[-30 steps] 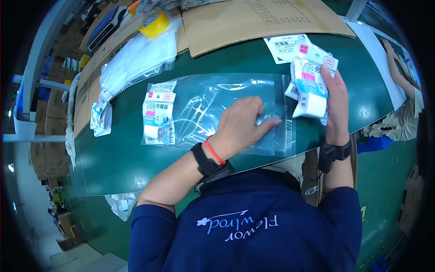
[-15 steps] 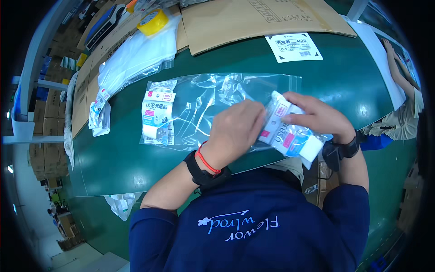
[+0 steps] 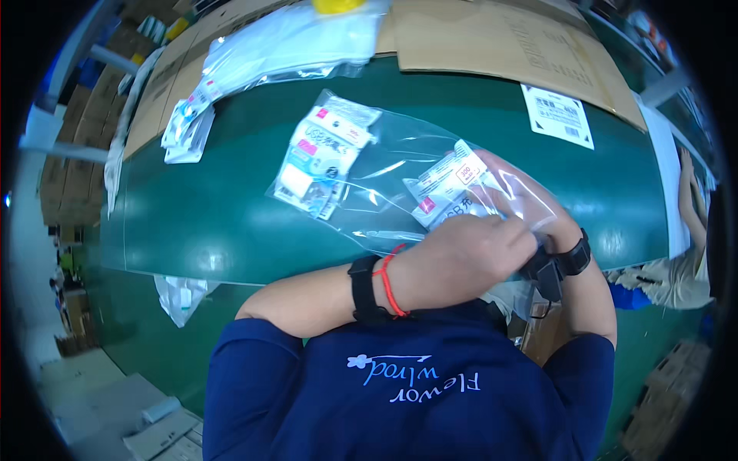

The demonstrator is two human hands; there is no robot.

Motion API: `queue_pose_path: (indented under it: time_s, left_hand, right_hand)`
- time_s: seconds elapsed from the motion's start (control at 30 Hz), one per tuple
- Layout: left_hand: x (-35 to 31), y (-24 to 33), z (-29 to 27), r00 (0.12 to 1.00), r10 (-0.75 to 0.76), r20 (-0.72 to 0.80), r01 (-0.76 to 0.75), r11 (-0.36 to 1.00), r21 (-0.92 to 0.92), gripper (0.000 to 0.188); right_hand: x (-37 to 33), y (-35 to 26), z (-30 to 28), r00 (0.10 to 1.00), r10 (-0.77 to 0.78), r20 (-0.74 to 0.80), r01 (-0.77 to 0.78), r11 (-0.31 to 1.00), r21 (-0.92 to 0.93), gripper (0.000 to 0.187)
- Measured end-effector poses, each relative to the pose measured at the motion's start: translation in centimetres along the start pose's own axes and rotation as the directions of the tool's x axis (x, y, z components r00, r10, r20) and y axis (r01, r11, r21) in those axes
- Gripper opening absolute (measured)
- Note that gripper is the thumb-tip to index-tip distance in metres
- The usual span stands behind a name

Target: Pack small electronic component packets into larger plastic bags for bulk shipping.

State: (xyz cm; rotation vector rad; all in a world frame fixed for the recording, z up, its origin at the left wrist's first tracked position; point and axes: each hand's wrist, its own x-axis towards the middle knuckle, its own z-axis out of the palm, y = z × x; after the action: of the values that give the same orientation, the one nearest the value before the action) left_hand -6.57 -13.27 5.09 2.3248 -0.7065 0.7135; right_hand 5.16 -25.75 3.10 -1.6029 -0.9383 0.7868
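A large clear plastic bag (image 3: pixel 384 180) lies on the green table, its mouth toward my right. Inside its left end rests one small charger pack (image 3: pixel 321 157), with white, pink and blue print. My right hand (image 3: pixel 511 188) reaches into the mouth, and the film covers its fingers. It grips a second charger pack (image 3: pixel 453 188), partly hidden behind my left hand. With fingers pinched together, my left hand (image 3: pixel 480 250) holds the bag's near edge beside my right wrist.
On the far left lies a stack of clear bags (image 3: pixel 284 46), with several charger packs (image 3: pixel 187 131) at its near end. Flattened cardboard (image 3: pixel 500 42) covers the far edge. A white printed label sheet (image 3: pixel 559 115) is at the right. Another person's arm (image 3: pixel 689 192) shows at the far right.
The second charger pack has gone from outside the bag into its mouth, with my right hand. My left hand has shifted right and nearer, and the bag now lies slanted.
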Motion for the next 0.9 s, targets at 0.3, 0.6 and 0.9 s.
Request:
queue_pose_path:
  time_s: [0.3, 0.6, 0.9]
  left_hand:
    - [-1.1, 2.2, -1.1, 0.997, 0.071, 0.016, -0.070, 0.995, -0.075, 0.009]
    - [-1.6, 2.0, -1.9, 0.982, 0.125, -0.145, -0.145, 0.979, -0.141, 0.020]
    - [-2.4, 1.4, -1.7, 0.986, 0.151, -0.074, -0.163, 0.963, -0.217, 0.019]
  right_hand:
    - [6.7, -3.3, 7.1, 0.989, 0.113, 0.091, -0.144, 0.826, 0.545, 0.046]
    - [7.4, -1.7, 8.1, 0.941, 0.284, -0.184, -0.147, 0.833, 0.534, 0.037]
    - [6.5, 0.2, 6.5, 0.943, 0.315, -0.106, -0.210, 0.813, 0.543, 0.025]
